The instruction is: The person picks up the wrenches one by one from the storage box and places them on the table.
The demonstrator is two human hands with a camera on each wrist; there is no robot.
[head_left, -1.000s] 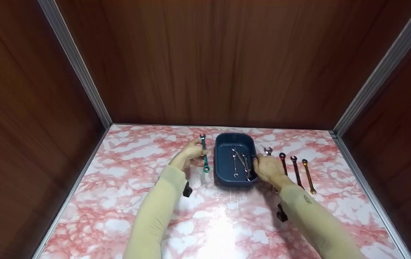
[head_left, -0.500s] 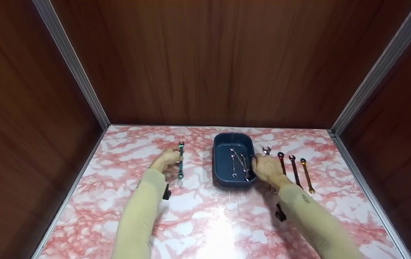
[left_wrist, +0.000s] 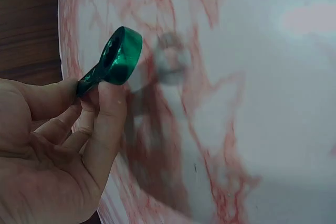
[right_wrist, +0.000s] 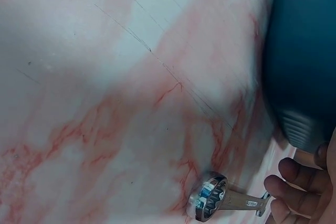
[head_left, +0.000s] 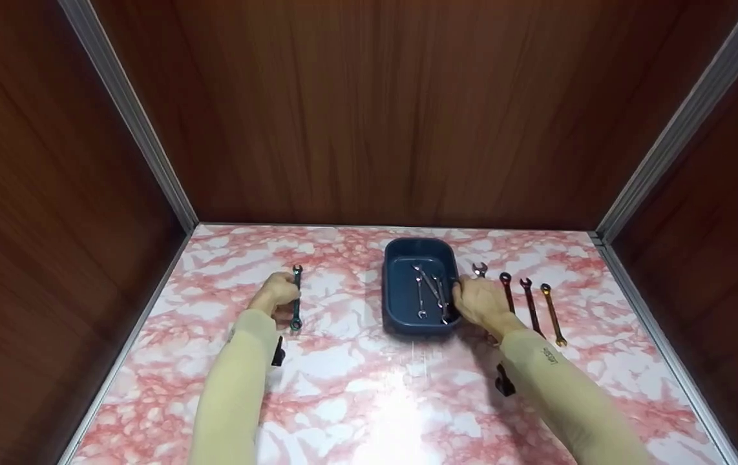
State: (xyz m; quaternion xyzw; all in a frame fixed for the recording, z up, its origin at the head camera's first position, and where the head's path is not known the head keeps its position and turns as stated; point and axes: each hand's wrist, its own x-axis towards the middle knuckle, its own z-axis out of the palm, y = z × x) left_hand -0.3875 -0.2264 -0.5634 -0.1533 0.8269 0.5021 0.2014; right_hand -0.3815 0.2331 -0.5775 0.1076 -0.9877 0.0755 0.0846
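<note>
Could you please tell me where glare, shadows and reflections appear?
Head view: strong glare on the table, below the bin; left wrist view: glare at top right, soft shadow beside the left hand, blurred reflection near the green wrench; right wrist view: glints on the silver wrench.

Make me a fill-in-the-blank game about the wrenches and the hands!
1. The left hand pinches a wrench coloured ____.
2. The hand at the rim of the blue bin is the ____ one.
3. Counting the gold wrench, the wrenches on the table to the right of the bin number ____.

Missing words: green; right; four.
</note>
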